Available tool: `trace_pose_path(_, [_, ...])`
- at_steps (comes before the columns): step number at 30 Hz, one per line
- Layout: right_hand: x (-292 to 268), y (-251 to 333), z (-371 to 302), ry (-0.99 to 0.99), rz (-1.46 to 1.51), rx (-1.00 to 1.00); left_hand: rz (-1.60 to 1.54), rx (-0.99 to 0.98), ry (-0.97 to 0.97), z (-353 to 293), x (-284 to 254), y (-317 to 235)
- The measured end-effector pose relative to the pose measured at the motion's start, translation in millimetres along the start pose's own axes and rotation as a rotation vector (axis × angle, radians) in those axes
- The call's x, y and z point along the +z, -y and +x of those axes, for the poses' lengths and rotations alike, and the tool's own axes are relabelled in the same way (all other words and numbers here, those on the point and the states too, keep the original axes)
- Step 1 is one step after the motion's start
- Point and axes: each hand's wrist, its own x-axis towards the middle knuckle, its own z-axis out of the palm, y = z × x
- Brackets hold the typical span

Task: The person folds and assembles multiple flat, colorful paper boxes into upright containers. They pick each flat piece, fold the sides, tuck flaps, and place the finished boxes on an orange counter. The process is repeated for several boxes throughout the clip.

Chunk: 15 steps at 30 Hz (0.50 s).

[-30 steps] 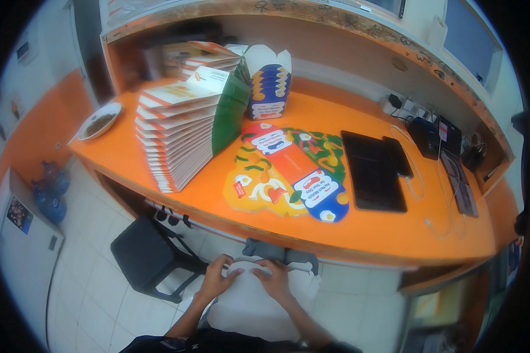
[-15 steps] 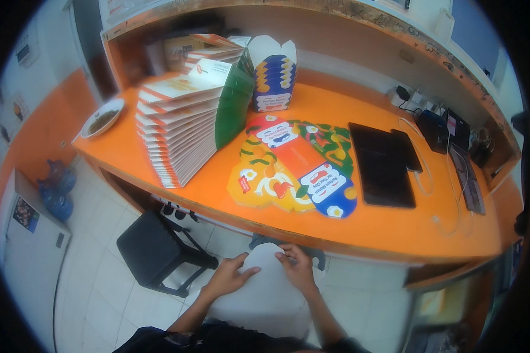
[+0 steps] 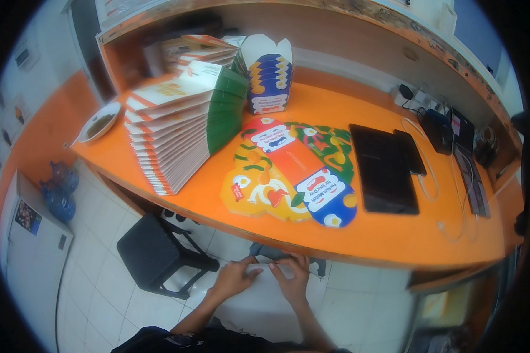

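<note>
A white, unprinted-side-up carton blank (image 3: pixel 259 312) lies over my lap below the table's front edge. My left hand (image 3: pixel 234 279) grips its far end from the left, thumb on top and fingers curled round the edge. From the right, my right hand (image 3: pixel 291 276) pinches the same end, its thumb close to the left one. The flap there is bent, and the fingertips beneath it are hidden. Beyond my hands, flat printed carton blanks (image 3: pixel 297 165) in yellow, green, red and blue lie on the orange table (image 3: pixel 388 232).
A fanned stack of folded white and green cartons (image 3: pixel 176 126) stands at the left, beside nested blue food boxes (image 3: pixel 269 82). Further left is a plate (image 3: pixel 107 110). A black tablet (image 3: pixel 383 176), phone (image 3: pixel 407 152) and cables lie right. A black stool (image 3: pixel 162 256) stands at the lower left.
My hands have come closer together at the carton's far end. The rounded flap that stood out between them is now bent over. The view has shifted slightly.
</note>
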Motion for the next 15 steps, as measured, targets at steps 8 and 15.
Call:
trace_pose_path(8, [1, -39, 21, 0.132, 0.129, 0.385, -0.101, 0.084, -0.047, 32, -16, 2])
trace_pose_path(15, [-20, -29, 32, 0.398, 0.170, 0.461, -0.216, 0.182, -0.001, 39, -39, 18])
